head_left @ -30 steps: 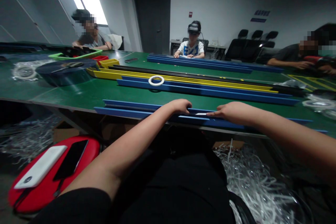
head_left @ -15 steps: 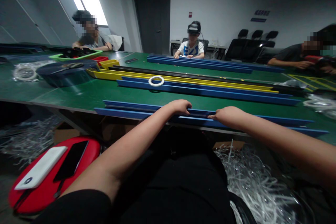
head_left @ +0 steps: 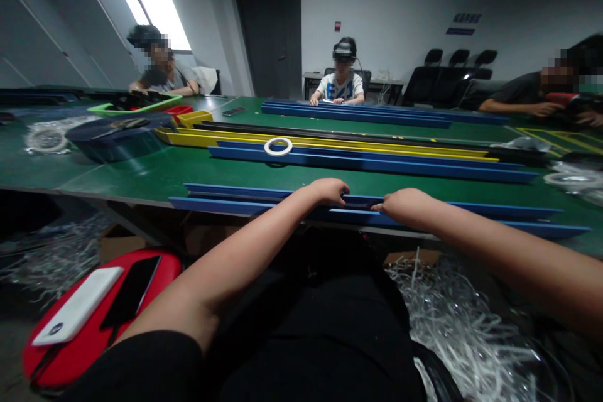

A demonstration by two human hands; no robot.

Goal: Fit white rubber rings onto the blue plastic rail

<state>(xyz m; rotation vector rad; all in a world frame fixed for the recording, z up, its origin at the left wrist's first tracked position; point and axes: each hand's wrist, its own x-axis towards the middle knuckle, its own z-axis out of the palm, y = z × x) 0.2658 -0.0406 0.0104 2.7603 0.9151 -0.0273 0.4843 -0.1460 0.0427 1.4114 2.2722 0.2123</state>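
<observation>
A long blue channel lies along the near edge of the green table. Over its middle is my left hand, fingers curled down into the channel around something small and dark that I cannot make out. Just to the right, my right hand is closed in a pinch at the channel, and what its fingertips hold is too small to tell. A short gap separates the two hands. Farther back, a white tape ring rests on another blue channel, beside yellow strips.
A large dark roll and a green-rimmed tray are at the left. Three people sit around the table. A red stool carries a white device and a phone. Clear scrap strips are heaped below right.
My left hand has shifted slightly right, nearer my right hand. The whole view has moved a little; the channels and tape ring keep their places on the table.
</observation>
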